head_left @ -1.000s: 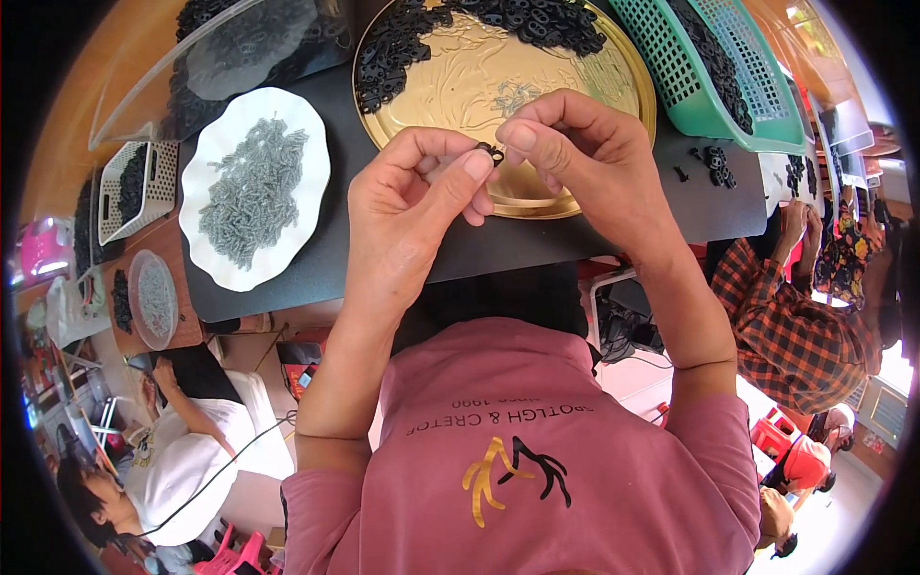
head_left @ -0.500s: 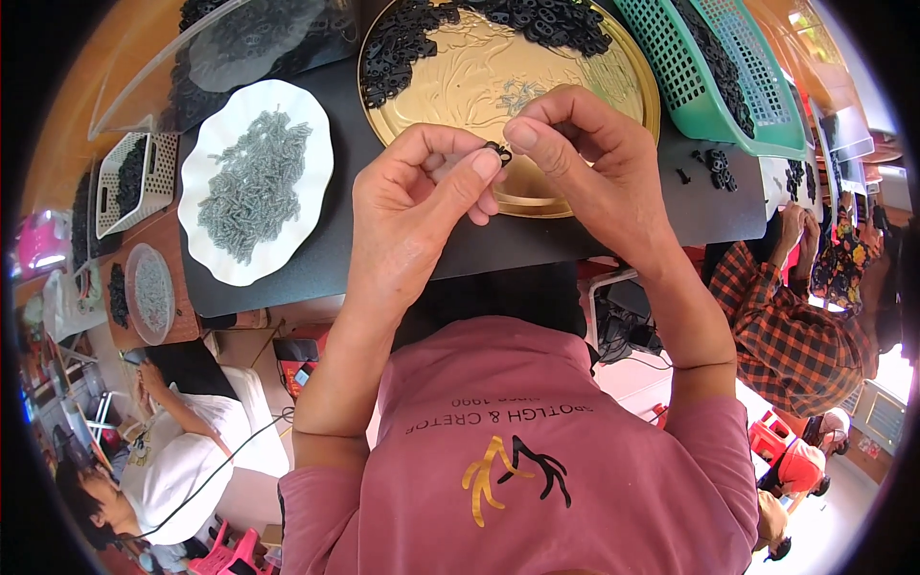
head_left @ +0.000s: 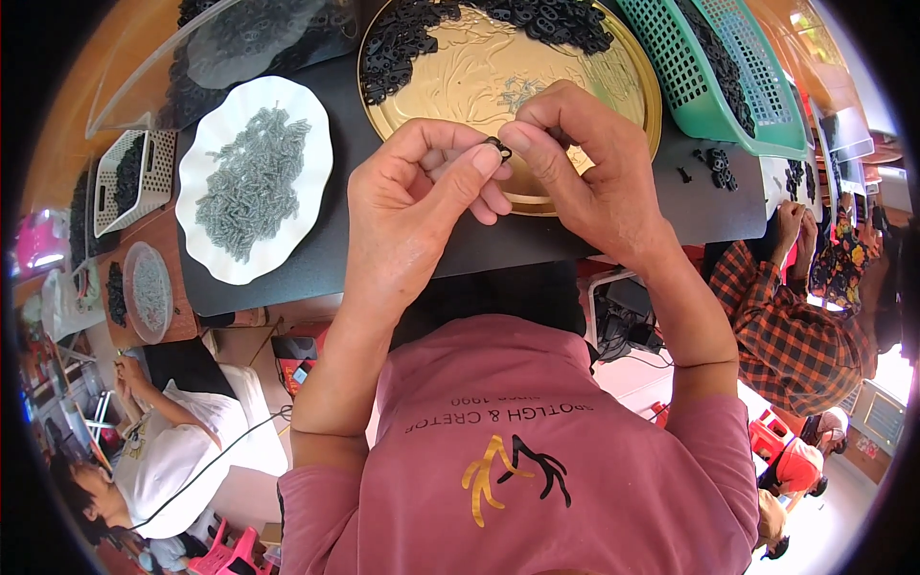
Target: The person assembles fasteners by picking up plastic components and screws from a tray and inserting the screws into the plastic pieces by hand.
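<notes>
Over the near edge of the round gold tray (head_left: 460, 72), my left hand (head_left: 407, 201) pinches a small black plastic piece (head_left: 499, 149) between thumb and forefinger. The piece has a loop-like opening. My right hand (head_left: 599, 187) is closed, its thumb and forefinger together right beside the piece; anything between those fingertips is hidden. Heaps of similar black parts (head_left: 551, 27) lie along the tray's far rim. A few thin silvery bits (head_left: 520, 92) rest on the tray beyond my right fingers.
Left stands a white scalloped plate (head_left: 199, 163) heaped with small silvery spring-like pieces (head_left: 251, 187). A green basket (head_left: 676, 91) of black parts sits at the right, loose black parts (head_left: 721, 169) beside it. Co-workers sit left (head_left: 172, 460) and right (head_left: 795, 326).
My right hand has shifted slightly left and my left hand slightly up, and more of the black piece shows between them. The co-worker at left has moved their arms.
</notes>
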`<act>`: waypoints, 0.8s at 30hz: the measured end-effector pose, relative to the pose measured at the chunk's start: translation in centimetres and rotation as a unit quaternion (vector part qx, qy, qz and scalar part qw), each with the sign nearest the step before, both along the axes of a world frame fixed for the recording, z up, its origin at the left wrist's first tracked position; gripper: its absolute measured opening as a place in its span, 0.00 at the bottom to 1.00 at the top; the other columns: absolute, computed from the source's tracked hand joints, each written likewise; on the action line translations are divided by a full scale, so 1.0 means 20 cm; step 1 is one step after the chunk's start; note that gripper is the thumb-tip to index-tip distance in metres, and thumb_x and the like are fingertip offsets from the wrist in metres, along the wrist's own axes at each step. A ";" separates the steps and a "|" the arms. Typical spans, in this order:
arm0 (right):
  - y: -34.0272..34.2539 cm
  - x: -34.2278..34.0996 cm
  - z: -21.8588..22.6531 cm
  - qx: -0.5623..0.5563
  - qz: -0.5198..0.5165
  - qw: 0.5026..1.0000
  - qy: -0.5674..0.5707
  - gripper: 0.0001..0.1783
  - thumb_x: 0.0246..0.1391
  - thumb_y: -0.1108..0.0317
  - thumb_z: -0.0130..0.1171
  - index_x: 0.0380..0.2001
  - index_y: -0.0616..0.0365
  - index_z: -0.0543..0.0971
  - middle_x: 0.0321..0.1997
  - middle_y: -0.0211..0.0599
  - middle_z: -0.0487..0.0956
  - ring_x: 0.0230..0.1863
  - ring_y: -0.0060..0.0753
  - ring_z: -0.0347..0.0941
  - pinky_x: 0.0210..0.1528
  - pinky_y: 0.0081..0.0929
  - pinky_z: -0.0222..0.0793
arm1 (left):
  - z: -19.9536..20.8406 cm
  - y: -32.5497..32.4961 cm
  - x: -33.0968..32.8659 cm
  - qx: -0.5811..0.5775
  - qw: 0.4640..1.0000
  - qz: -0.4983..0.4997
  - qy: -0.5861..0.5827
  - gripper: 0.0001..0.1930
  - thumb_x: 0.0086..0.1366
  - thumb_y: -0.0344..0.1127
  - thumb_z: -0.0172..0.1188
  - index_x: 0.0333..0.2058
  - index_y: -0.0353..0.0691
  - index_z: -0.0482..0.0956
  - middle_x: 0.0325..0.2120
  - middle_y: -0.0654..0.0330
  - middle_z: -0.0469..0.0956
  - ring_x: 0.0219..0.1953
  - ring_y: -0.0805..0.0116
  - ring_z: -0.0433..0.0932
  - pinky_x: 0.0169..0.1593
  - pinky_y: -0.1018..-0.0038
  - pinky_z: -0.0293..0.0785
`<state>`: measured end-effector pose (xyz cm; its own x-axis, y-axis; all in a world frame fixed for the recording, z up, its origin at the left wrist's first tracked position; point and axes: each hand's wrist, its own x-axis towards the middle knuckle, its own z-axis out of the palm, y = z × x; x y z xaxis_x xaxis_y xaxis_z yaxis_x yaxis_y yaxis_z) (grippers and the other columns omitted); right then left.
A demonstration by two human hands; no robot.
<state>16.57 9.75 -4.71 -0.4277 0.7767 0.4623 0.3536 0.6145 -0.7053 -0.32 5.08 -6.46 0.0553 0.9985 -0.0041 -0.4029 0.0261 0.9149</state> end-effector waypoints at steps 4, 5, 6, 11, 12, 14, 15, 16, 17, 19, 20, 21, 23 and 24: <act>0.02 0.00 -0.01 0.040 0.012 0.999 -0.010 0.05 0.54 0.72 0.62 0.31 0.61 0.76 0.25 0.37 0.74 0.25 0.34 0.71 0.28 0.27 0.67 | 0.00 0.00 0.01 0.025 0.999 0.015 0.042 0.05 0.65 0.26 0.58 0.37 0.30 0.76 0.28 0.58 0.79 0.26 0.76 0.78 0.31 0.82 0.74; 0.01 0.00 -0.01 0.030 0.018 0.999 -0.008 0.05 0.54 0.72 0.61 0.31 0.61 0.76 0.25 0.37 0.74 0.26 0.35 0.71 0.28 0.28 0.67 | 0.00 0.00 0.01 0.035 0.998 0.018 0.054 0.05 0.65 0.26 0.58 0.37 0.30 0.76 0.27 0.59 0.79 0.26 0.76 0.78 0.31 0.82 0.74; 0.01 -0.01 -0.01 0.020 0.023 1.000 -0.006 0.05 0.55 0.72 0.61 0.30 0.61 0.76 0.25 0.37 0.74 0.26 0.37 0.72 0.29 0.28 0.67 | 0.01 0.00 0.01 0.035 0.998 0.019 0.054 0.05 0.65 0.26 0.58 0.37 0.30 0.76 0.27 0.59 0.79 0.26 0.76 0.78 0.31 0.82 0.74; 0.00 -0.02 -0.04 -0.047 -0.001 0.999 0.017 0.05 0.55 0.71 0.60 0.30 0.61 0.76 0.25 0.38 0.74 0.25 0.35 0.71 0.28 0.27 0.67 | -0.02 0.04 0.00 0.043 0.997 0.002 0.071 0.04 0.65 0.26 0.58 0.36 0.30 0.76 0.26 0.60 0.79 0.27 0.76 0.78 0.32 0.82 0.75; -0.01 -0.03 -0.05 -0.074 -0.012 0.997 0.033 0.06 0.56 0.70 0.61 0.30 0.62 0.76 0.24 0.38 0.75 0.25 0.33 0.71 0.28 0.27 0.67 | -0.03 0.05 -0.01 0.044 0.997 0.001 0.071 0.04 0.65 0.26 0.58 0.36 0.30 0.76 0.26 0.60 0.79 0.27 0.76 0.78 0.32 0.82 0.75; -0.01 -0.03 -0.05 -0.095 -0.018 0.995 0.029 0.07 0.56 0.69 0.61 0.30 0.62 0.76 0.24 0.38 0.75 0.24 0.31 0.71 0.28 0.26 0.66 | -0.05 0.05 -0.03 0.022 0.998 -0.013 0.051 0.05 0.66 0.27 0.58 0.37 0.30 0.76 0.27 0.59 0.80 0.28 0.75 0.79 0.32 0.81 0.76; -0.01 -0.03 -0.05 -0.116 -0.024 0.993 0.025 0.08 0.56 0.69 0.61 0.30 0.63 0.76 0.23 0.37 0.75 0.24 0.29 0.70 0.28 0.25 0.66 | -0.04 0.05 -0.03 0.022 0.998 -0.013 0.052 0.05 0.66 0.27 0.58 0.37 0.30 0.76 0.27 0.59 0.80 0.28 0.75 0.79 0.32 0.81 0.76; -0.01 -0.03 -0.05 -0.115 -0.025 0.993 0.024 0.08 0.56 0.69 0.61 0.30 0.63 0.76 0.23 0.37 0.75 0.24 0.29 0.70 0.28 0.25 0.66 | -0.04 0.06 -0.03 0.008 0.999 -0.022 0.037 0.06 0.66 0.28 0.58 0.38 0.30 0.76 0.28 0.58 0.80 0.28 0.74 0.80 0.32 0.81 0.77; -0.01 -0.01 -0.04 -0.141 -0.016 0.989 0.042 0.08 0.56 0.68 0.61 0.30 0.63 0.76 0.23 0.36 0.75 0.23 0.27 0.70 0.28 0.24 0.66 | -0.03 0.06 -0.04 -0.007 0.999 -0.031 0.022 0.07 0.66 0.28 0.58 0.38 0.30 0.76 0.29 0.57 0.80 0.29 0.73 0.80 0.32 0.80 0.77; 0.00 0.02 -0.02 -0.165 -0.005 0.985 0.059 0.09 0.57 0.67 0.62 0.31 0.63 0.77 0.22 0.35 0.75 0.23 0.26 0.69 0.28 0.24 0.66 | -0.04 0.06 -0.04 -0.007 0.999 -0.033 0.013 0.07 0.66 0.29 0.58 0.39 0.30 0.75 0.29 0.57 0.80 0.29 0.72 0.81 0.32 0.80 0.78; 0.01 0.03 0.00 -0.170 -0.016 0.983 0.063 0.09 0.57 0.68 0.62 0.31 0.63 0.77 0.24 0.34 0.76 0.24 0.25 0.69 0.28 0.24 0.66 | -0.04 0.06 -0.05 -0.007 0.999 -0.035 0.005 0.08 0.67 0.29 0.58 0.40 0.29 0.75 0.30 0.56 0.80 0.29 0.72 0.81 0.31 0.79 0.78; 0.01 0.04 0.00 -0.175 -0.026 0.982 0.068 0.08 0.57 0.68 0.62 0.32 0.63 0.78 0.25 0.33 0.76 0.24 0.24 0.69 0.28 0.24 0.66 | -0.04 0.06 -0.05 -0.007 0.999 -0.034 0.005 0.08 0.67 0.29 0.58 0.40 0.29 0.75 0.30 0.56 0.80 0.29 0.72 0.81 0.31 0.79 0.78; 0.02 0.04 0.00 -0.124 -0.005 0.991 0.057 0.07 0.56 0.68 0.62 0.32 0.62 0.78 0.26 0.33 0.76 0.24 0.25 0.69 0.28 0.24 0.66 | -0.04 0.06 -0.05 -0.015 0.999 -0.037 0.005 0.08 0.67 0.30 0.57 0.40 0.30 0.75 0.32 0.52 0.81 0.29 0.68 0.81 0.32 0.77 0.78; 0.02 0.04 0.00 -0.073 0.015 0.996 0.046 0.07 0.56 0.69 0.62 0.33 0.61 0.78 0.27 0.33 0.76 0.25 0.26 0.70 0.28 0.25 0.66 | -0.04 0.05 -0.05 -0.014 0.999 -0.037 0.005 0.08 0.67 0.30 0.57 0.40 0.30 0.75 0.32 0.52 0.81 0.29 0.68 0.81 0.32 0.77 0.78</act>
